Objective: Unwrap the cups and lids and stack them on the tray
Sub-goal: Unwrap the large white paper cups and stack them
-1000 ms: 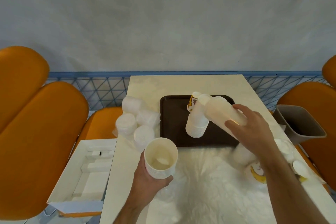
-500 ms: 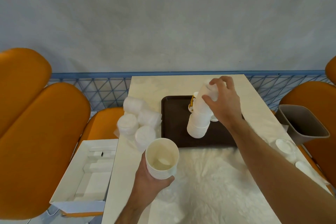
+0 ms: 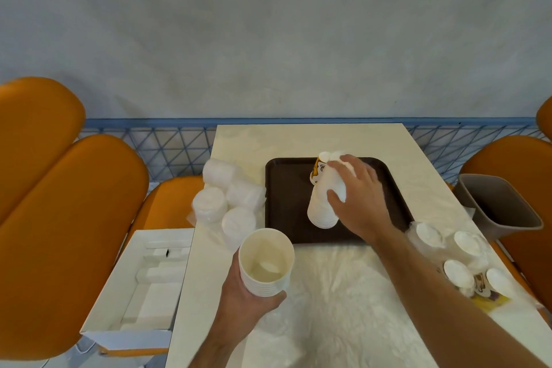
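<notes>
1. Surroundings: a pale table (image 3: pixel 298 140) bears a dark brown tray (image 3: pixel 286 203). Wrapped stacks of lids (image 3: pixel 227 203) lie just beside the tray's left edge; a clear plastic wrapper (image 3: pixel 343 308) is spread over the near part of the table. Wrapped cups (image 3: pixel 460 260) lie at the right edge, near a grey bin (image 3: pixel 501 206). An open white box (image 3: pixel 143 278) rests on an orange seat (image 3: pixel 59 218) to the left.
2. Obstruction: the right hand (image 3: pixel 358 200) and its forearm cover the right side of the stack of inverted cups (image 3: pixel 324 203) on the tray.
3. Orientation: that stack stands mouth down, long axis roughly upright and leaning slightly away from the viewer. The nested cups (image 3: pixel 265 263) held by the left hand (image 3: pixel 248 299) face mouth up, axis near vertical, above the table's near left part.
4. Grip: the right hand's fingers curl round the upper part of the inverted stack; the left hand clasps the nested cups from below and the side.
5. Limits: a printed cup (image 3: pixel 317 170) behind the stack is mostly hidden. The wrapped cups' print is blurred.
</notes>
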Available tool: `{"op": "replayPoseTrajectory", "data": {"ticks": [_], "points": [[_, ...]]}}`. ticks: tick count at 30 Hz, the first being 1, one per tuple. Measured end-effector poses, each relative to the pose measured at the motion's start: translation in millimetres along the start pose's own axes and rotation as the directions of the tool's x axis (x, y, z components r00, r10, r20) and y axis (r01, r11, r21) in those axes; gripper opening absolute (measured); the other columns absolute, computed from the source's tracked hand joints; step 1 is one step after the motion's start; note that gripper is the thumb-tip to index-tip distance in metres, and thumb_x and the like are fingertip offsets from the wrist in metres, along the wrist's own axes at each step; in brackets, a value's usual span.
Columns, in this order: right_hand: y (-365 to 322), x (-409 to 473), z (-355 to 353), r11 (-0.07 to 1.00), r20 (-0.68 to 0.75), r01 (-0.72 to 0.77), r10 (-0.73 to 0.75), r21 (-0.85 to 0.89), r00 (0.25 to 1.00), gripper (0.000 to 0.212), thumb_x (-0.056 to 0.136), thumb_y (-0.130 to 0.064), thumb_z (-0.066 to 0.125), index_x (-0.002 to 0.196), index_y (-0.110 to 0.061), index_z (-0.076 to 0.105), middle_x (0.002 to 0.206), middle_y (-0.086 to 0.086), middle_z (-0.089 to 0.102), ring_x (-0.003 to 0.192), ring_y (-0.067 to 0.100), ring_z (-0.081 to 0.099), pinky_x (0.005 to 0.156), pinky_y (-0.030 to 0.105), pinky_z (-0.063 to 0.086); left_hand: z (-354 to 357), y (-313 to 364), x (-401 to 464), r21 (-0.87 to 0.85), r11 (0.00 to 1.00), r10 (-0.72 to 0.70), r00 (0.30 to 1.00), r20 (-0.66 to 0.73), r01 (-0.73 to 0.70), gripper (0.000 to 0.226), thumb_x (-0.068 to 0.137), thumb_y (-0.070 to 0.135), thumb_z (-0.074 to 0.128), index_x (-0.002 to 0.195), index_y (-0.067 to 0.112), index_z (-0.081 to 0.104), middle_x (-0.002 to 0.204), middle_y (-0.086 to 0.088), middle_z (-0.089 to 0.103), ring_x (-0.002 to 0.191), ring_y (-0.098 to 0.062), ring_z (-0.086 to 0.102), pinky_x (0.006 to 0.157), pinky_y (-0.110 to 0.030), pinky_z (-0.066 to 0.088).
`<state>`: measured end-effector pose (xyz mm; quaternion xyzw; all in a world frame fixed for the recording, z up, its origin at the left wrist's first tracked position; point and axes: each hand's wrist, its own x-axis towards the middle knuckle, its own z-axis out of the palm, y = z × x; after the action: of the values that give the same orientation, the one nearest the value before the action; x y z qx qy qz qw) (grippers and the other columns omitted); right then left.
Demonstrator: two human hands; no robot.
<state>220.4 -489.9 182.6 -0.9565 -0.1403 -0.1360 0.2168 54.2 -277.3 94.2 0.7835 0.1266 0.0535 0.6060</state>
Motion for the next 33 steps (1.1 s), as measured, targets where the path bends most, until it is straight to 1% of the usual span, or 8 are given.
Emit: {"op": "replayPoseTrajectory", "data": {"ticks": [4,8,11,15,19,25,29,33], "points": [[-51,-50,-5,0.904,0.147,0.092,-0.167,0.417,0.975,0.044,0.085,-0.04,0.068,0.127,-0.027,0.064,0.133,-0.01,0.053,0.126,0.009,0.048,0.109,0.021,0.034,0,6,-2,-0.034,0.999,-0.001,1.0,-0.016,0.0,0.097,0.047,0.006,0.098,0.121,0.04,0.046,0.111,0.036,0.059,0.109,0.007,0.056,0.079,-0.001,0.043],[-84,-85,-2,0.873,0.433,0.008,-0.249,0.488,0.866,0.076,0.076,-0.054,0.08,0.143,-0.037,0.046,0.145,-0.023,0.037,0.135,-0.005,0.029,0.104,0.004,0.024,-2,13,-3,-0.047,0.998,0.032,0.999,0.005,-0.032,0.097,0.049,0.007,0.098,0.129,0.03,0.048,0.114,0.015,0.066,0.115,0.004,0.057,0.09,-0.011,0.047],[-92,-93,3,0.892,0.45,0.032,-0.258,0.451,0.855,0.088,0.072,-0.054,0.084,0.146,-0.04,0.038,0.148,-0.028,0.031,0.135,-0.003,0.025,0.105,0.014,0.029,-6,15,-8,-0.062,0.998,-0.008,0.994,0.111,0.015,0.094,0.056,0.005,0.094,0.132,0.036,0.046,0.119,0.015,0.065,0.117,-0.009,0.061,0.099,-0.039,0.052],[-93,-89,3,0.919,0.449,0.033,-0.223,0.392,0.865,0.093,0.072,-0.049,0.086,0.148,-0.038,0.034,0.15,-0.025,0.034,0.134,0.002,0.03,0.108,0.023,0.033,-8,19,-11,0.005,1.0,-0.009,0.994,0.107,0.008,0.091,0.06,-0.001,0.09,0.123,0.048,0.045,0.118,0.013,0.064,0.114,-0.009,0.062,0.102,-0.045,0.05],[-92,-84,5,0.933,0.474,0.015,-0.197,0.359,0.858,0.099,0.067,-0.051,0.087,0.149,-0.035,0.034,0.149,-0.019,0.038,0.135,0.006,0.036,0.112,0.032,0.039,-1,42,-7,0.097,0.995,0.008,0.999,0.046,-0.012,0.075,0.062,0.011,0.093,0.103,0.044,0.04,0.103,0.026,0.048,0.11,-0.008,0.05,0.101,-0.021,0.035],[-92,-78,9,0.925,0.46,0.018,-0.205,0.379,0.864,0.092,0.059,-0.048,0.088,0.137,-0.034,0.041,0.132,-0.018,0.041,0.122,0.006,0.042,0.101,0.038,0.048,3,26,-1,0.102,0.994,-0.046,0.999,0.005,0.046,0.093,0.057,0.025,0.096,0.126,0.035,0.033,0.107,0.024,0.049,0.101,0.0,0.053,0.071,0.007,0.032],[-97,-78,-5,0.834,0.437,-0.138,-0.133,0.534,0.889,0.089,0.056,-0.044,0.09,0.129,-0.042,0.04,0.123,-0.024,0.049,0.115,0.008,0.052,0.094,0.039,0.055,2,11,2,0.124,0.99,-0.066,0.998,0.005,0.065,0.102,0.042,0.058,0.089,0.129,0.04,0.038,0.113,0.025,0.055,0.11,0.002,0.055,0.071,0.006,0.036],[-100,-73,-36,0.68,0.314,-0.191,-0.061,0.708,0.948,0.088,0.049,-0.041,0.092,0.124,-0.043,0.046,0.115,-0.022,0.061,0.107,0.006,0.062,0.089,0.036,0.057,-1,3,1,0.07,0.995,-0.068,0.998,0.01,0.067,0.097,0.045,0.027,0.097,0.125,0.041,0.044,0.113,0.017,0.064,0.103,0.005,0.06,0.075,-0.007,0.049]]}}
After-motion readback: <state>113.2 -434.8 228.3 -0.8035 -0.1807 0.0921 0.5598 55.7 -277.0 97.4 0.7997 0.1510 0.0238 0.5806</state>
